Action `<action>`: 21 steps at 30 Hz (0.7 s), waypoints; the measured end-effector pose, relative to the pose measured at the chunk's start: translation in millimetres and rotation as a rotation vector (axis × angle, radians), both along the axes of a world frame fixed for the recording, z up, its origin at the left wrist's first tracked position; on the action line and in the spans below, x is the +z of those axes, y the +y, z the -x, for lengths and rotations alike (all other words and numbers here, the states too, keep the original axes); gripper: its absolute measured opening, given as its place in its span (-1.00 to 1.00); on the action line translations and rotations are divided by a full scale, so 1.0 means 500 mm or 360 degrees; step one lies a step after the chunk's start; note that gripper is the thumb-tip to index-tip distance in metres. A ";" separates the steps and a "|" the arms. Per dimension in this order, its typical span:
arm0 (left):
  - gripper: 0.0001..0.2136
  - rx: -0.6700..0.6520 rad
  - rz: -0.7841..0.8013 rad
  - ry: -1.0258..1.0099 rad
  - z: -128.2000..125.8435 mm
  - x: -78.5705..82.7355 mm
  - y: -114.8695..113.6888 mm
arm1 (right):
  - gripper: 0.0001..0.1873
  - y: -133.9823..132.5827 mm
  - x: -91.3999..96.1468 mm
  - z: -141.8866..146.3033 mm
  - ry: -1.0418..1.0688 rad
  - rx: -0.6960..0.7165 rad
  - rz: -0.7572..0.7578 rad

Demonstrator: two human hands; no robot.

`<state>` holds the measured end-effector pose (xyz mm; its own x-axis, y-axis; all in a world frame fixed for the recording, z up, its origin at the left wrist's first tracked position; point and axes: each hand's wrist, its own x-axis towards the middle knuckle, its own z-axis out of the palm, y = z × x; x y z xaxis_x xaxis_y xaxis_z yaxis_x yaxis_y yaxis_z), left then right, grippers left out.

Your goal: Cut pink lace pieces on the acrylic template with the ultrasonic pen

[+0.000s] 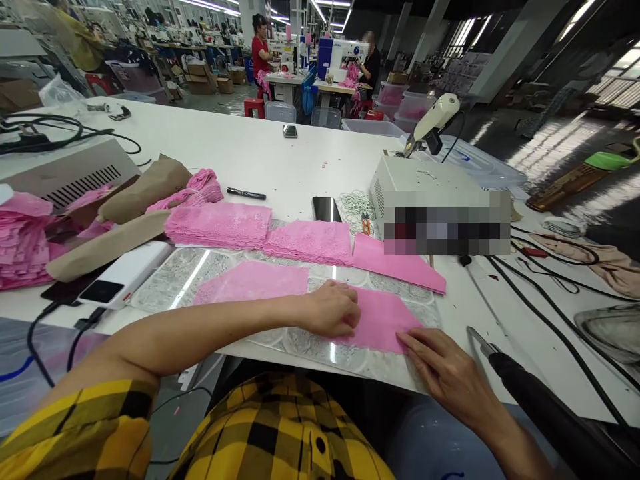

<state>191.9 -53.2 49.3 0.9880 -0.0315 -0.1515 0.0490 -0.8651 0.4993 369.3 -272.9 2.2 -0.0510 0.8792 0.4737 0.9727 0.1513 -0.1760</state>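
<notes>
A smooth pink fabric piece (383, 319) lies on a clear patterned mat (165, 280) at the table's front edge. My left hand (330, 310) rests on its left part, fingers curled and closed against the cloth. At its lower right corner, my right hand (443, 367) pinches the edge between thumb and fingers. A paler pink lace piece (253, 280) lies left of it, partly behind my left forearm. Behind these sit two stacks of pink lace pieces, one at left (217, 225) and one in the middle (307, 241), with smooth pink pieces (397, 262) at right.
A black-handled tool with a metal tip (520, 380) lies right of my right hand, near black cables (550, 320). A grey machine box (425, 187) stands behind. Orange-handled snips (366, 225), a phone (326, 209), a marker (246, 193) and a white power bank (117, 277) are about.
</notes>
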 end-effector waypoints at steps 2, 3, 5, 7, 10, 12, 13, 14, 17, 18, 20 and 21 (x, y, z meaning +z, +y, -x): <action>-0.90 -0.0045 -0.0071 -0.0082 -0.003 0.002 -0.018 | -0.61 0.000 0.003 0.001 0.0023 -0.0004 0.0007; -0.89 -0.0076 -0.0116 -0.0121 -0.007 0.001 -0.027 | -0.61 0.000 0.003 0.000 0.0044 -0.0009 0.0008; -0.86 -0.0131 -0.0213 -0.0165 -0.019 -0.003 -0.045 | -0.63 -0.002 0.002 -0.001 0.0105 -0.0018 0.0002; -0.85 -0.0156 -0.0292 -0.0158 -0.035 -0.010 -0.060 | -0.65 -0.004 -0.001 -0.005 0.0168 -0.0029 -0.0001; -0.82 -0.0165 -0.0351 -0.0145 -0.057 -0.023 -0.079 | -0.65 -0.008 -0.006 -0.009 0.0233 -0.0056 -0.0008; -0.81 -0.0163 -0.0363 -0.0150 -0.069 -0.030 -0.089 | -0.64 -0.010 -0.008 -0.010 0.0260 -0.0071 -0.0017; -0.82 -0.0161 -0.0367 -0.0153 -0.073 -0.034 -0.093 | -0.64 -0.011 -0.008 -0.010 0.0269 -0.0071 -0.0026; -0.83 -0.0157 -0.0373 -0.0154 -0.077 -0.037 -0.097 | -0.64 -0.012 -0.008 -0.010 0.0276 -0.0070 -0.0031; -0.87 -0.0133 -0.0390 -0.0149 -0.084 -0.044 -0.104 | -0.66 -0.015 -0.005 -0.009 0.0292 -0.0085 -0.0023; -0.87 -0.0123 -0.0393 -0.0146 -0.085 -0.046 -0.106 | -0.66 -0.015 -0.003 -0.008 0.0300 -0.0089 -0.0011; -0.87 -0.0103 -0.0394 -0.0142 -0.086 -0.048 -0.106 | -0.69 -0.015 0.000 -0.006 0.0317 -0.0082 0.0007; -0.87 -0.0094 -0.0390 -0.0141 -0.087 -0.049 -0.106 | -0.71 -0.015 0.002 -0.005 0.0324 -0.0069 0.0011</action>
